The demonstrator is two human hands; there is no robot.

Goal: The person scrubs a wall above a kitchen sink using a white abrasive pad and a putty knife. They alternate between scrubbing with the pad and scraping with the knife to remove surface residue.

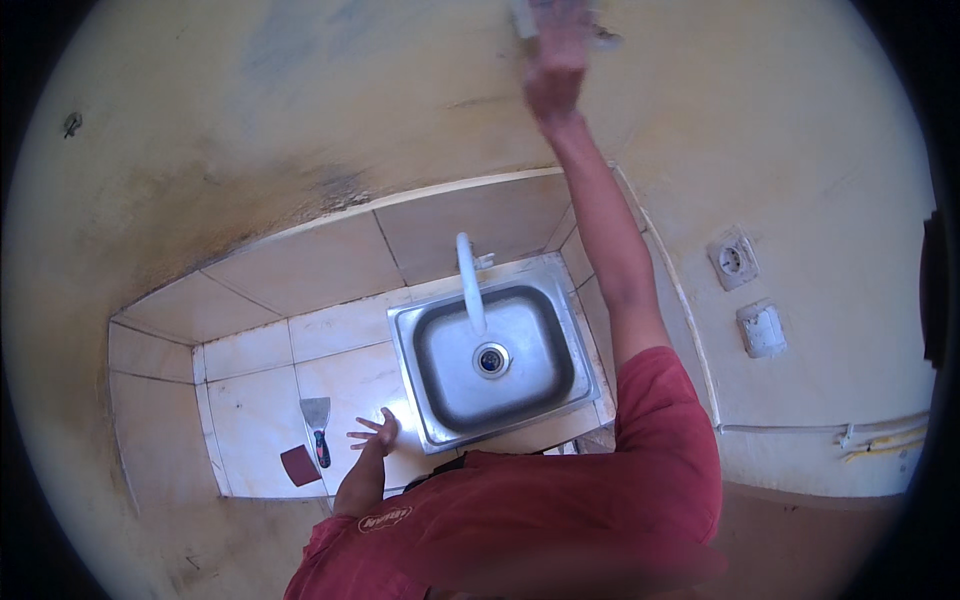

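Note:
My right hand point(558, 70) is raised high against the wall above the sink and smeared by motion. A pale, blurred thing point(524, 18) shows at its left edge; the hand seems closed on it, but its kind cannot be made out. My left hand point(380, 430) is low over the tiled counter, open with fingers spread and nothing in it. To its left lies a putty knife point(317, 425) with a wide metal blade and a black and red handle. Beside the handle is a dark red square piece point(299, 466), flat like sandpaper.
A steel sink point(420, 410) with a white curved faucet point(470, 280) is set into the tiled counter point(245, 400). Tile edging runs below the stained yellowish wall point(270, 120). On the right are a wall socket point(733, 260), a covered switch point(763, 330) and yellow pipes point(895, 442).

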